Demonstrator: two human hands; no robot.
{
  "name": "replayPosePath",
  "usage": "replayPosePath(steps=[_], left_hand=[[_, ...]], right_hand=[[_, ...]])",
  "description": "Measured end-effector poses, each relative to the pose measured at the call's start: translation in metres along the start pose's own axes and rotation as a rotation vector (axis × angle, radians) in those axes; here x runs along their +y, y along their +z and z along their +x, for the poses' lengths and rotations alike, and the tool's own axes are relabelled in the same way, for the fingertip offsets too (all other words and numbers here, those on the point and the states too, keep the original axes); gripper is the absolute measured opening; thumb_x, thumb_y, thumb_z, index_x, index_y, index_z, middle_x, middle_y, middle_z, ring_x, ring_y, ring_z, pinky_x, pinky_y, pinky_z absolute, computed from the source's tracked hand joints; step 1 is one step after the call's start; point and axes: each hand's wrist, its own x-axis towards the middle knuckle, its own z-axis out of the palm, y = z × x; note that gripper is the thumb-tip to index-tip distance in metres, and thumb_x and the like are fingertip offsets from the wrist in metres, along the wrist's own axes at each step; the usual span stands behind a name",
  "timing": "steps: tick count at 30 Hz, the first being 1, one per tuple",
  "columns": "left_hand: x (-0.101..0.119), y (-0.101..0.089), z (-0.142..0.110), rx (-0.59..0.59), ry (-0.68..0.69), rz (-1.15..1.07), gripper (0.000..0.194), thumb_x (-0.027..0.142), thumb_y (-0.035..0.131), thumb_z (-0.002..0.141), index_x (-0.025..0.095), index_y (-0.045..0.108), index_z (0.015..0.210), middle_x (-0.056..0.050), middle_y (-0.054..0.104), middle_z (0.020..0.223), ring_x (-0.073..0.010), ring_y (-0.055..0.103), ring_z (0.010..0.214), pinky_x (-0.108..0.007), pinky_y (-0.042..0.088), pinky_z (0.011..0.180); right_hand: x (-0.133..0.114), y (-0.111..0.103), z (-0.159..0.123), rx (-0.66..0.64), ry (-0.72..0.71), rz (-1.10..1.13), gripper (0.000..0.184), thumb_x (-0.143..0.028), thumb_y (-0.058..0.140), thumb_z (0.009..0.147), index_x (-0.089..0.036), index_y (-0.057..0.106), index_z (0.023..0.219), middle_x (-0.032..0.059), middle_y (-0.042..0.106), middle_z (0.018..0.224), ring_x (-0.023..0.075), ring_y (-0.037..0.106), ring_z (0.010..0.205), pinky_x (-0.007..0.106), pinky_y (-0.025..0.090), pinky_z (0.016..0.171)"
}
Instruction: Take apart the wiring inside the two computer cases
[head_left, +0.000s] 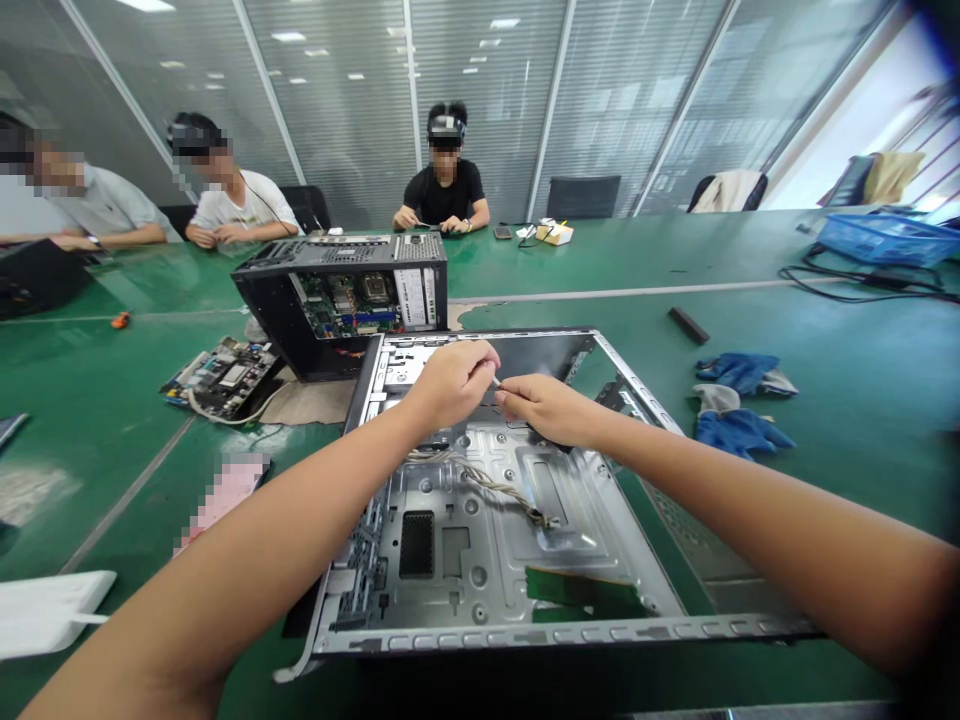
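An open computer case lies on its side in front of me, its bare metal inside facing up. Over its far part, my left hand is closed with fingers curled. My right hand is beside it, thumb and fingers pinched together. A thin pale piece spans the small gap between both hands; its kind is too small to tell, and its ends are hidden in the fingers. Beneath the hands, a bundle of twisted beige cables runs across the case floor. Green strips show near the case's front edge.
Behind stands a second computer tower with its side open. A circuit board lies to the left. Blue gloves, a dark bar and a blue basket are on the right. Several people sit across the green table.
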Motion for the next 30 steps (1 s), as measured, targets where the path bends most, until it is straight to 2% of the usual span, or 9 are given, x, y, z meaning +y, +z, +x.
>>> replayPosePath(steps=[2,4,6,10,14,18,24,30], left_hand=[[0.001,0.000,-0.001,-0.051,0.044,-0.041,0.014,0.020,0.052,0.087,0.017,0.065,0.085,-0.002,0.066,0.077,-0.0148,0.057,0.073,-0.028,0.042,0.069],[0.002,0.000,-0.002,-0.104,0.054,-0.059,0.009,0.021,0.057,0.085,0.018,0.064,0.083,0.000,0.065,0.072,-0.0140,0.055,0.069,-0.028,0.041,0.067],[0.002,0.001,-0.002,-0.133,0.016,-0.087,0.008,0.020,0.057,0.085,0.018,0.063,0.079,0.001,0.064,0.067,-0.0125,0.052,0.063,-0.027,0.039,0.063],[0.002,0.001,-0.002,-0.125,-0.086,-0.174,0.005,0.020,0.057,0.087,0.018,0.060,0.083,0.004,0.060,0.061,-0.0100,0.046,0.055,-0.025,0.035,0.057],[0.004,0.000,-0.002,-0.121,-0.128,-0.210,0.002,0.020,0.058,0.085,0.018,0.059,0.086,0.007,0.053,0.057,-0.0091,0.042,0.053,-0.024,0.034,0.055],[0.004,-0.001,-0.001,-0.158,-0.152,-0.194,0.008,0.022,0.058,0.086,0.018,0.058,0.079,0.005,0.053,0.057,-0.0095,0.044,0.054,-0.024,0.033,0.054],[0.003,-0.003,-0.003,-0.183,-0.049,-0.173,0.002,0.020,0.060,0.085,0.018,0.059,0.085,0.004,0.059,0.066,-0.0100,0.050,0.060,-0.024,0.039,0.059],[-0.001,-0.005,-0.002,-0.237,0.071,0.026,0.010,0.013,0.056,0.085,0.020,0.060,0.092,0.001,0.064,0.076,-0.0130,0.057,0.072,-0.026,0.043,0.068]], right_hand=[[0.002,0.002,0.001,-0.011,0.028,0.098,0.032,-0.036,0.038,0.096,-0.020,0.048,0.070,0.0024,0.056,0.066,0.0151,0.050,0.060,0.031,0.038,0.063],[0.005,0.003,0.000,0.006,-0.007,0.143,0.029,-0.036,0.040,0.094,-0.019,0.052,0.075,0.0029,0.057,0.070,0.0155,0.050,0.063,0.031,0.038,0.063],[0.008,0.002,-0.001,0.010,-0.037,0.179,0.025,-0.035,0.043,0.092,-0.018,0.057,0.080,0.0023,0.055,0.070,0.0149,0.046,0.063,0.030,0.036,0.061],[0.013,-0.001,-0.003,-0.025,0.037,0.316,0.028,-0.037,0.042,0.093,-0.018,0.061,0.083,-0.0011,0.046,0.064,0.0123,0.036,0.053,0.028,0.030,0.051],[0.013,-0.001,-0.002,0.012,0.013,0.201,0.031,-0.035,0.043,0.092,-0.017,0.063,0.077,-0.0001,0.050,0.062,0.0122,0.041,0.054,0.028,0.032,0.055],[0.013,-0.002,0.000,0.064,-0.007,0.078,0.030,-0.031,0.043,0.091,-0.017,0.064,0.075,0.0006,0.055,0.063,0.0128,0.046,0.057,0.029,0.033,0.060],[0.015,-0.002,-0.002,-0.001,-0.010,0.175,0.035,-0.039,0.041,0.095,-0.016,0.065,0.083,-0.0040,0.036,0.057,0.0120,0.031,0.053,0.029,0.026,0.055],[0.018,-0.001,-0.003,-0.076,-0.019,0.340,0.036,-0.042,0.038,0.097,-0.017,0.062,0.085,-0.0054,0.029,0.059,0.0119,0.027,0.053,0.029,0.024,0.053]])
